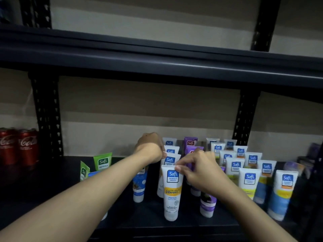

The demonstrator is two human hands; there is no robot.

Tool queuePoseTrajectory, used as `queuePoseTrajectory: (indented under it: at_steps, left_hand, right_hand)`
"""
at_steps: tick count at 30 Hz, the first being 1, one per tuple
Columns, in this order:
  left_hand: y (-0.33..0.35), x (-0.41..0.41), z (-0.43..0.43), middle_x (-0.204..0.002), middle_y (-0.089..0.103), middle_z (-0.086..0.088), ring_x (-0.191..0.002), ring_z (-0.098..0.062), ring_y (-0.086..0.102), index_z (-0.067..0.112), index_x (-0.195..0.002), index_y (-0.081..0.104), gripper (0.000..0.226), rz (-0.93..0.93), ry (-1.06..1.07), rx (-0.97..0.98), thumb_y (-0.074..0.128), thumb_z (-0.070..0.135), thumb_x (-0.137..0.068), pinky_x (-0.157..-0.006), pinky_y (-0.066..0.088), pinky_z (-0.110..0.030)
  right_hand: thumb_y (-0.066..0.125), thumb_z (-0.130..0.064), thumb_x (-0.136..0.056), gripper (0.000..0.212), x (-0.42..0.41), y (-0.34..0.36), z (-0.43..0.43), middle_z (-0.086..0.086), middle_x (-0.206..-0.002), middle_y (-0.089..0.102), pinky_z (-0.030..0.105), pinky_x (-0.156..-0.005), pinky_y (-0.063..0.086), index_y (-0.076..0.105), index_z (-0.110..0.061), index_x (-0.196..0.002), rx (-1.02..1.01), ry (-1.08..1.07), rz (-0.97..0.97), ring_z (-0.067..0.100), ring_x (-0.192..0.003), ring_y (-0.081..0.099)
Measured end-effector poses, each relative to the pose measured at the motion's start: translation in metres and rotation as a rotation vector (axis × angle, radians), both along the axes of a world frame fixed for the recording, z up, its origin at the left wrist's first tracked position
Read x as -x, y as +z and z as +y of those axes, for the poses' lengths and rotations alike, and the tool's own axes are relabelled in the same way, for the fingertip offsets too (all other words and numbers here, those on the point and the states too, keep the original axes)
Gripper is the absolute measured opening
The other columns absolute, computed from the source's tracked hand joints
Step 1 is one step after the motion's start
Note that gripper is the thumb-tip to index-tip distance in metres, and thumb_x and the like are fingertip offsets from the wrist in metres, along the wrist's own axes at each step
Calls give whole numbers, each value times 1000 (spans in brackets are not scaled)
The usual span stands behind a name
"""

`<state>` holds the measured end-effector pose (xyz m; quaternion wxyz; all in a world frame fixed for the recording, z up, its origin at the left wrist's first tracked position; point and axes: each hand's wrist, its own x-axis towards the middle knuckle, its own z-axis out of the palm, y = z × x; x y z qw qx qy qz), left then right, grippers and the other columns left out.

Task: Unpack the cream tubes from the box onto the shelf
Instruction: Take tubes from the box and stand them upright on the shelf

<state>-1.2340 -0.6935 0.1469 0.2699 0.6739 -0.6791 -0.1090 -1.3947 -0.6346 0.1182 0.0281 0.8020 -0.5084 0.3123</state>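
Dark metal shelf point(52, 198), dim light; cola cans point(19, 145) at far left; box not in view.
Item: white tube point(172, 194), front of the middle row, upright on its cap, other tubes point(250, 180) close behind and beside it.
Handling: likely light; soft plastic body that dents under a squeeze; smooth, probably slippery; stands on a narrow cap, so it tips easily into its neighbours.
Hold: the flat crimped top edge, the stiffest part, or low near the cap.
Right hand point(195, 173): thumb and finger pinch that crimp.
Left hand point(150, 149): further back by the rear tubes, fingers hidden; its grip cannot be told.
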Motion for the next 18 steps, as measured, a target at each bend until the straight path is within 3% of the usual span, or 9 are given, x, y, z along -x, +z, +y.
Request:
queuePoseTrajectory:
  at_steps: [5, 11, 15, 18]
  left_hand:
    - [-12, 1, -10, -96, 74, 2, -87, -16, 67, 19, -85, 77, 13, 58, 2, -5, 81, 26, -74, -82, 52, -25]
    - [-18, 0, -18, -95, 74, 3, -86, -15, 67, 20, -82, 77, 10, 80, 0, 6, 81, 26, -75, -77, 50, -23]
    - [-21, -1, -20, -102, 72, -1, -90, -17, 66, 22, -84, 77, 10, 70, -3, 28, 80, 26, -75, -78, 49, -24]
    - [-26, -2, -19, -111, 68, -4, -93, -20, 65, 24, -88, 76, 14, 87, 4, 33, 80, 28, -75, -87, 52, -30]
  right_hand:
    - [62, -40, -89, 15, -1, -6, -6, -22, -88, 71, 35, -90, 32, 75, -35, -92, 27, -11, 0, 0, -84, 52]
    - [57, -44, -91, 18, 1, -10, -12, -31, -65, 49, 34, -86, 25, 73, -37, -95, 26, -45, 70, 8, -91, 47]
    - [55, -46, -92, 21, 1, -9, -13, -23, -77, 61, 33, -85, 22, 73, -35, -96, 62, -65, 135, 11, -95, 44]
    - [55, -45, -92, 21, 3, -11, -11, -27, -76, 53, 32, -85, 21, 72, -34, -99, 67, -58, 119, 8, -94, 44]
